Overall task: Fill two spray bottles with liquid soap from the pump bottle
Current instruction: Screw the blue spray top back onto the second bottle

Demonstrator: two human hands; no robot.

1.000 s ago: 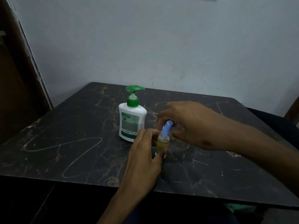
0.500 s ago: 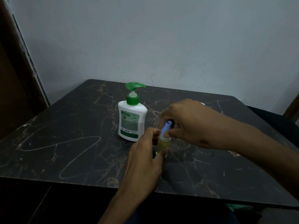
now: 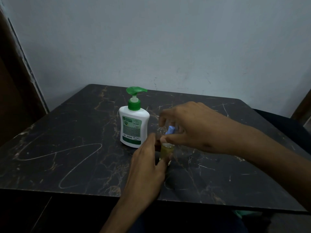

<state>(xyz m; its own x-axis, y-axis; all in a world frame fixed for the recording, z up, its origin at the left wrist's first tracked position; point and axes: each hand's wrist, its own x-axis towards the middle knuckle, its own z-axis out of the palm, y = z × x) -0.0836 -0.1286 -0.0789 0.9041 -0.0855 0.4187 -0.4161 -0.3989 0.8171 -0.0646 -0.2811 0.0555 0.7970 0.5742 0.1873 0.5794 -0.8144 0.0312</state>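
A white pump bottle [image 3: 133,126] with a green pump head stands upright near the middle of the dark marble table [image 3: 67,148]. Just right of it stands a small clear spray bottle [image 3: 165,151] holding yellowish liquid. My left hand [image 3: 148,165] grips its body from the near side. My right hand [image 3: 188,126] reaches over it from the right, thumb and fingers pinching the blue spray cap [image 3: 170,130] at the bottle's neck. Something small and clear shows behind the cap, too blurred to name. A second spray bottle is not visible.
A pale wall rises behind the table. A dark wooden door frame [image 3: 15,84] stands at the left. A dark seat [image 3: 282,121] sits past the table's right edge. The table's near edge runs just below my left wrist.
My right hand has shifted around the blue cap, its fingers spreading wider above it. The left hand keeps the same hold on the small bottle. The pump bottle has not moved.
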